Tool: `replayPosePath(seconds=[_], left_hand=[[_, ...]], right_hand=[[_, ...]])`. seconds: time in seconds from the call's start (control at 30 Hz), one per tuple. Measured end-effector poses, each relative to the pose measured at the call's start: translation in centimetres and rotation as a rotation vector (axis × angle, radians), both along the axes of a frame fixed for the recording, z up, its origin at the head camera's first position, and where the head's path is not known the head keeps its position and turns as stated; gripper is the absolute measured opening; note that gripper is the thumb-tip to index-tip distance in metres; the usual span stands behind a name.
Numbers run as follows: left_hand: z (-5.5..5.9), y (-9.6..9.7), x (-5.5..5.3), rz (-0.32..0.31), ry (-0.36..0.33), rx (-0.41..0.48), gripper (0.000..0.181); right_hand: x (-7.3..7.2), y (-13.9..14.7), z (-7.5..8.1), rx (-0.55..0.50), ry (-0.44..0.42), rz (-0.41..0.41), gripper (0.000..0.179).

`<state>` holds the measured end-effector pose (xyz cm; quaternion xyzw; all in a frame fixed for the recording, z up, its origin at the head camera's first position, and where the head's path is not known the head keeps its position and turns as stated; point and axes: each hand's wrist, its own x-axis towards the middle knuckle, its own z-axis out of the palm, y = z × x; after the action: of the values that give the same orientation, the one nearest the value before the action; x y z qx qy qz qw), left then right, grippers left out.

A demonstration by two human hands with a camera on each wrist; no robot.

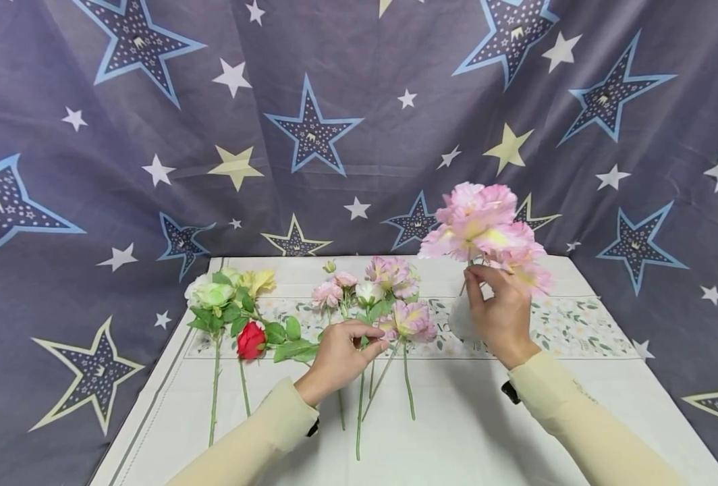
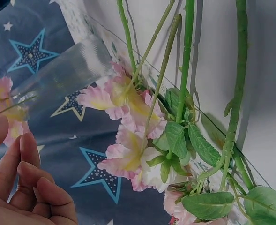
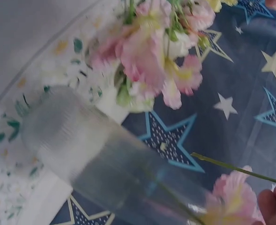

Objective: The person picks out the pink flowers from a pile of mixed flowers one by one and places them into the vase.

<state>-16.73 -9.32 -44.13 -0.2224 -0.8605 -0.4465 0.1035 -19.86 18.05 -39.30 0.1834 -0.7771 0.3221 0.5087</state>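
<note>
Pinching a pink artificial flower (image 1: 471,219) by its stem, the right hand (image 1: 501,317) holds it over the clear vase (image 3: 81,140), which stands on the tabletop (image 1: 450,445). The stem's lower end shows outside the glass; lowered off-line, it could snag or miss. A second pink bloom (image 1: 528,266) sits close by; top-heavy loading could tip the vase. The left hand (image 1: 343,354), fingers loosely bent, visibly holds nothing and gives no support.

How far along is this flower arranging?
Done: one stem appears inside the clear vase. In hand: the right hand pinches a pink flower, its stem's end outside the vase; the left hand holds nothing. Remaining: the red rose and other flowers lie on the table.
</note>
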Motion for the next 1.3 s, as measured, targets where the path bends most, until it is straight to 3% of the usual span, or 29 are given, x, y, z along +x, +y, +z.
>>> replayPosePath(seconds=[0.3,0.6,0.87,1.07,1.3], left_hand=[[0.0,-0.1,0.0,-0.005,-0.016,0.010,0.010],[0.1,-0.2,0.0,-0.006,-0.042,0.017,0.010],[0.1,-0.3,0.0,0.004,-0.034,0.006,0.010],[0.2,-0.3,0.0,0.006,-0.028,0.007,0.011],[0.2,-0.3,0.1,0.007,-0.032,0.007,0.011]], right_hand=[[-0.1,1.6,2.5,-0.121,-0.004,-0.030,0.004],[-0.5,2.3,3.7,-0.172,0.021,-0.064,0.005],[-0.7,2.7,4.9,-0.236,-0.009,-0.065,0.007],[-1.1,2.9,4.8,-0.218,-0.005,-0.048,0.007],[-1.9,3.4,3.3,-0.112,-0.021,-0.098,0.006]])
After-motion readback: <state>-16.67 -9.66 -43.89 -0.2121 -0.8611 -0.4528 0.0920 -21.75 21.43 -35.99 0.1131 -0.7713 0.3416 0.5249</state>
